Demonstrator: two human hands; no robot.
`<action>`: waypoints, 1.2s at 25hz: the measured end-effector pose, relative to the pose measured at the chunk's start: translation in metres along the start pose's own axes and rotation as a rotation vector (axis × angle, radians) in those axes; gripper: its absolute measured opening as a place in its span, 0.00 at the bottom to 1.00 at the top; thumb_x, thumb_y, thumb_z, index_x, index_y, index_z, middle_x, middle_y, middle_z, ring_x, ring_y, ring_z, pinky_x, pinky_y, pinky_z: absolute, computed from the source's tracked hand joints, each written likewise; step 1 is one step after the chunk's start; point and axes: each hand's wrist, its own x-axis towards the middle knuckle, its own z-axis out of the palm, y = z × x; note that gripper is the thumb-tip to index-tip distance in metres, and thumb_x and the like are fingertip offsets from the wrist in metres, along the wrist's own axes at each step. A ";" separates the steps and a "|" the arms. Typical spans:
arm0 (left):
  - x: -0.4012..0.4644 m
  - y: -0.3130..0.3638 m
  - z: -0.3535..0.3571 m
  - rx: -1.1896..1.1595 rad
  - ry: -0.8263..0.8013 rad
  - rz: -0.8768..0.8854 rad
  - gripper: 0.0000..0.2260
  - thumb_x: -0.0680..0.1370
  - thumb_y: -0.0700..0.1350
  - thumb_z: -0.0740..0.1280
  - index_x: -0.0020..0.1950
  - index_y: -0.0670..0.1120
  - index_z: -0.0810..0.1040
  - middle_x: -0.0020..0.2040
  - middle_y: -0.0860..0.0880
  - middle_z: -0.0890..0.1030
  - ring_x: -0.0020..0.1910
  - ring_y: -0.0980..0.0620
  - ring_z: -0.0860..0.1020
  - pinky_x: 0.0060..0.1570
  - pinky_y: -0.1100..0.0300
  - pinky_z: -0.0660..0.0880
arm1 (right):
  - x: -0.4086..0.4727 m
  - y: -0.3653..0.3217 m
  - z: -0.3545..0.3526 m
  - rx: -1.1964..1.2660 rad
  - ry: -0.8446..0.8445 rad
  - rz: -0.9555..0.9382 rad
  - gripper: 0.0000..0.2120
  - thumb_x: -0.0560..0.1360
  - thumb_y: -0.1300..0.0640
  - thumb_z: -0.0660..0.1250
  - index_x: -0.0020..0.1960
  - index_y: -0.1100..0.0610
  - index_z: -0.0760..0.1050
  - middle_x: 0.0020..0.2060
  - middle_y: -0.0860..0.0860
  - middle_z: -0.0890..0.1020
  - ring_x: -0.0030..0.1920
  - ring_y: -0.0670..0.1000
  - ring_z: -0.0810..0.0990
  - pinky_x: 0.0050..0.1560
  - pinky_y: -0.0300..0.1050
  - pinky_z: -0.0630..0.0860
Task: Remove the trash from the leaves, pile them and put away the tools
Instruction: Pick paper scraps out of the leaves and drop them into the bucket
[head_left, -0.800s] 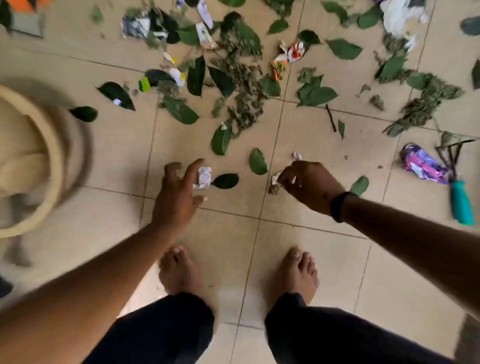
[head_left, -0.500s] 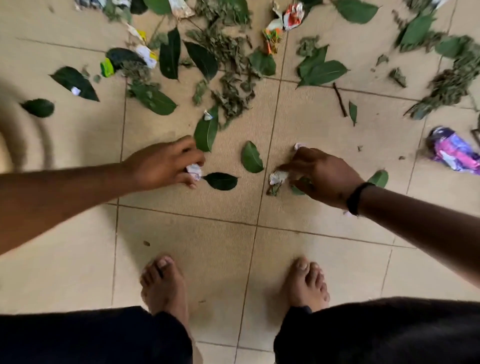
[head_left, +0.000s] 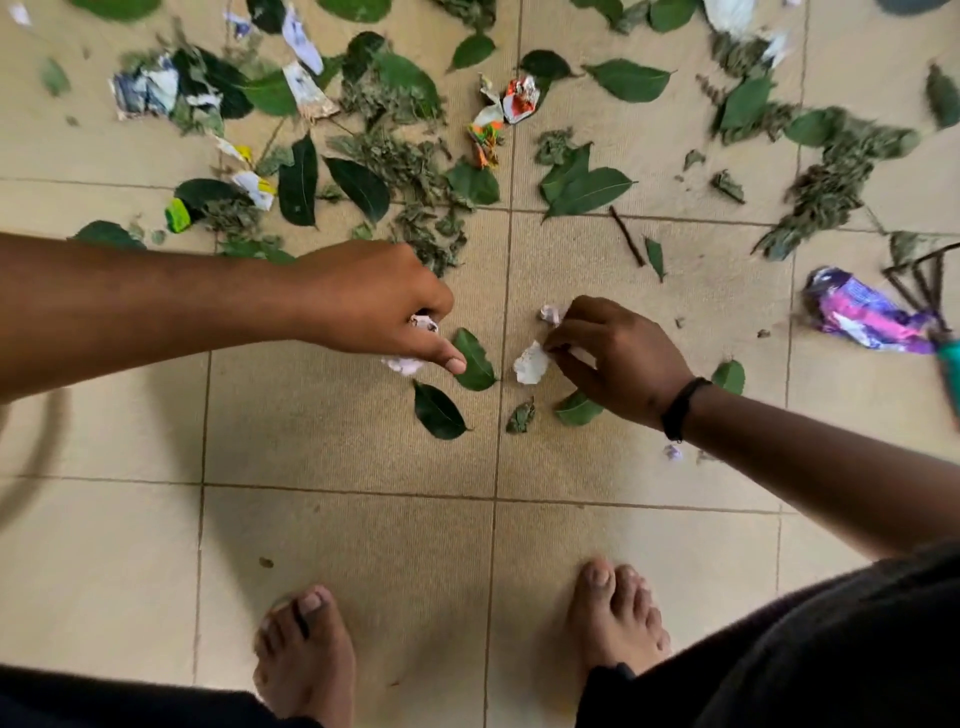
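Note:
Green leaves (head_left: 587, 189) and dried leaf clumps (head_left: 400, 161) lie scattered over the tan tiled floor (head_left: 337, 545), mixed with scraps of wrapper and paper. My left hand (head_left: 374, 301) curls round a small crumpled white scrap (head_left: 410, 364) beside a leaf (head_left: 475, 361). My right hand (head_left: 618, 358) pinches a white paper scrap (head_left: 531, 362), and another small scrap (head_left: 550, 313) sits at its fingertips. A purple wrapper (head_left: 857, 312) lies at the right next to a hand rake with a teal handle (head_left: 950, 364).
More trash lies further off: a red and orange wrapper (head_left: 498, 111), a green scrap (head_left: 177, 216), white-blue wrappers (head_left: 145, 91) and a twig (head_left: 626, 236). My bare feet (head_left: 306, 649) stand on the tiles below the hands.
My left hand has moved right and closed on the crumpled white scrap. My right hand has lifted the paper scrap off the small leaf. The basket at the left has left the view.

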 end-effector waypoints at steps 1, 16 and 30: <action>-0.001 0.004 0.000 -0.028 0.006 -0.012 0.27 0.72 0.76 0.58 0.33 0.53 0.69 0.26 0.52 0.71 0.25 0.53 0.70 0.28 0.54 0.67 | -0.002 0.000 -0.002 0.065 0.044 0.040 0.06 0.77 0.57 0.68 0.52 0.56 0.82 0.48 0.51 0.79 0.41 0.48 0.75 0.36 0.47 0.76; 0.042 0.033 -0.009 -1.346 0.257 -0.489 0.10 0.79 0.32 0.67 0.47 0.44 0.69 0.43 0.38 0.82 0.31 0.47 0.82 0.24 0.61 0.77 | 0.024 0.003 -0.062 1.750 -0.063 0.484 0.23 0.64 0.68 0.74 0.35 0.54 0.59 0.32 0.56 0.77 0.27 0.50 0.74 0.24 0.37 0.69; 0.042 0.044 0.013 -1.294 -0.011 -0.471 0.09 0.74 0.38 0.75 0.53 0.40 0.83 0.42 0.46 0.83 0.38 0.53 0.82 0.36 0.60 0.82 | 0.036 -0.005 -0.083 1.856 -0.251 0.378 0.19 0.62 0.58 0.59 0.50 0.63 0.77 0.40 0.58 0.74 0.36 0.54 0.68 0.36 0.45 0.59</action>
